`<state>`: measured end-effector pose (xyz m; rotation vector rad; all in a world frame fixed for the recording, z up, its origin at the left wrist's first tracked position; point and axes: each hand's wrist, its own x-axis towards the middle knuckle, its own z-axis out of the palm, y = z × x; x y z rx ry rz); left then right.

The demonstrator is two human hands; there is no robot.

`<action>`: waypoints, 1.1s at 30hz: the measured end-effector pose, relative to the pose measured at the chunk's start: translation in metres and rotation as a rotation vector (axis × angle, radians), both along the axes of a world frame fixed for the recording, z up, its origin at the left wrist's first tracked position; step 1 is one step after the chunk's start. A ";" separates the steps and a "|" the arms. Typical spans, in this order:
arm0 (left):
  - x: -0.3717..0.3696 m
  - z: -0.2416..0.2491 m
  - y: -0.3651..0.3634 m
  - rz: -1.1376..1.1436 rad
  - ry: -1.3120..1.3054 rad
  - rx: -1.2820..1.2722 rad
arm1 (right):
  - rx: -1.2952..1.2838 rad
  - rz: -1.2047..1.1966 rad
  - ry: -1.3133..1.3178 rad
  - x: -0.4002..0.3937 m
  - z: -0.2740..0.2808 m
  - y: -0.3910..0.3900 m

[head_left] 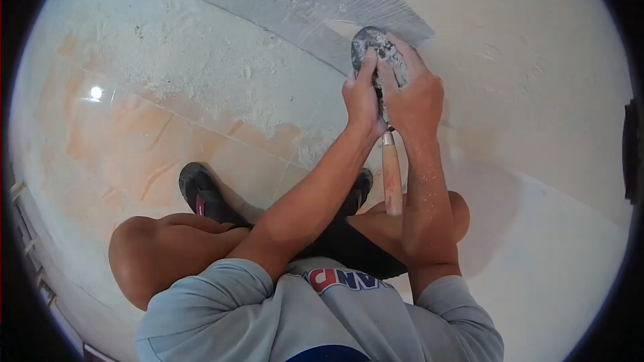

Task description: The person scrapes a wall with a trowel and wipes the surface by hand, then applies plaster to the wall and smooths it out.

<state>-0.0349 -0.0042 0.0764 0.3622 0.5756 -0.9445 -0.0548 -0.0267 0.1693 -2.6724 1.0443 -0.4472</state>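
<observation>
Apparently, coverage is partial: the grey patch ends raggedly against the pale surface. Left hand and right hand have fingers closed on the crusted trowel, near the patch's ragged edge.

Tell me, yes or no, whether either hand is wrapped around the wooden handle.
No, the wooden handle sticks out bare below the left hand and the right hand, which are both on the smeared dark object.

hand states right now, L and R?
Left hand: closed on the dark, white-smeared oval piece.
Right hand: closed on the same piece; which hand, if either, grips the wooden-handled tool can't be told.
</observation>
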 end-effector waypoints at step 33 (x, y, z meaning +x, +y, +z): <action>0.013 -0.031 -0.002 0.046 0.004 -0.084 | -0.016 0.000 0.111 0.019 -0.017 -0.001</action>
